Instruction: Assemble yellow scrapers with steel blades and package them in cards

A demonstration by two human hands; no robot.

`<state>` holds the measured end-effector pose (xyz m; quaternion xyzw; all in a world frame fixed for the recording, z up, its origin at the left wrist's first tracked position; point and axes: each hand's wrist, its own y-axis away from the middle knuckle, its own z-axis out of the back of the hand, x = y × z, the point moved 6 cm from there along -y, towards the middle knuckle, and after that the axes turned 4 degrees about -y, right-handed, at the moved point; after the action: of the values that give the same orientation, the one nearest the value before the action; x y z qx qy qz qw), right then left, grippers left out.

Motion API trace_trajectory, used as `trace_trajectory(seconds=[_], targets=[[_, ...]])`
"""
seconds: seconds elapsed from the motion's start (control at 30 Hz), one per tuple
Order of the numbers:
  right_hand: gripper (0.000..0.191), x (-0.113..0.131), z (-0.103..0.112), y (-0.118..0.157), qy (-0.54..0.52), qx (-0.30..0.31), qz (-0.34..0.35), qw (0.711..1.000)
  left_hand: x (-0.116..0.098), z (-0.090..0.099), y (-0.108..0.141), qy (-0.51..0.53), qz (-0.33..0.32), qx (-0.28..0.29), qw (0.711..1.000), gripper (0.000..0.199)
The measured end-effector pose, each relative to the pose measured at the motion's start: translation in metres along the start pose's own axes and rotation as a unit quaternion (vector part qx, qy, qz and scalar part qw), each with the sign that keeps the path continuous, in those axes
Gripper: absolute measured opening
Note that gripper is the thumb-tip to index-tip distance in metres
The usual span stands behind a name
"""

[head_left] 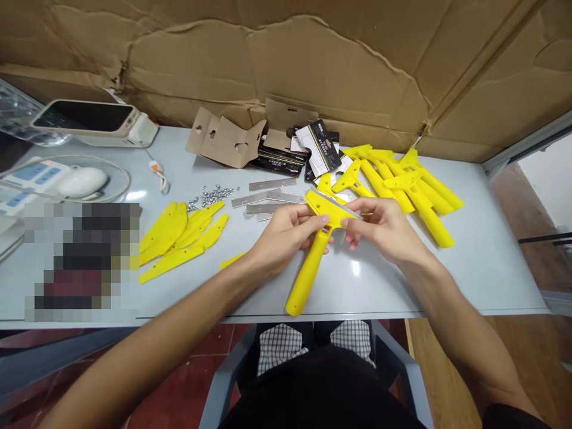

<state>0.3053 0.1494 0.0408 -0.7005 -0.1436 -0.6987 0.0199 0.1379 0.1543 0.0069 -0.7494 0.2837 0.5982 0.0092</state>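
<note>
Both my hands hold one yellow scraper (pixel 308 271) over the table, its handle slanting down toward the front edge. My left hand (pixel 292 235) grips the left side of its head, thumb on the face. At the right end of the head, my right hand (pixel 379 226) pinches it near a metal blade (pixel 344 205) that shows along the top edge. A screw hole is visible at the head's left. Behind my left hand lie several loose flat blades (pixel 252 198). Small screws (pixel 217 194) sit in a scattered pile beside them.
Yellow cover plates (pixel 179 235) lie at left. More yellow scraper handles (pixel 424 202) are heaped at right. Opened cardboard packaging (pixel 232 143) and black-and-white cards (pixel 319 149) stand at the back. A phone (pixel 84 116), a cable (pixel 158 176) and a power strip (pixel 36 179) occupy the left.
</note>
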Motion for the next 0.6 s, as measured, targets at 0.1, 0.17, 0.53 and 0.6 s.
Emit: trace_trajectory(seconds=[0.1, 0.17, 0.53, 0.6], targets=[[0.029, -0.0042, 0.0004, -0.0017, -0.032, -0.002, -0.007, 0.999, 0.0028, -0.0004, -0.0004, 0.011, 0.007, -0.003, 1.000, 0.031], [0.029, -0.0061, 0.0008, -0.0022, -0.036, -0.005, -0.006, 0.999, 0.0046, -0.0025, 0.0002, 0.018, 0.018, 0.003, 1.000, 0.029], [0.037, -0.0113, -0.0021, -0.0015, -0.045, 0.011, -0.024, 0.999, 0.0103, -0.0048, -0.0008, 0.042, 0.025, -0.025, 0.998, 0.024], [0.041, -0.0113, -0.0036, -0.0014, -0.045, 0.011, -0.024, 0.999, 0.0088, -0.0042, -0.0012, 0.038, 0.015, -0.033, 0.999, 0.024]])
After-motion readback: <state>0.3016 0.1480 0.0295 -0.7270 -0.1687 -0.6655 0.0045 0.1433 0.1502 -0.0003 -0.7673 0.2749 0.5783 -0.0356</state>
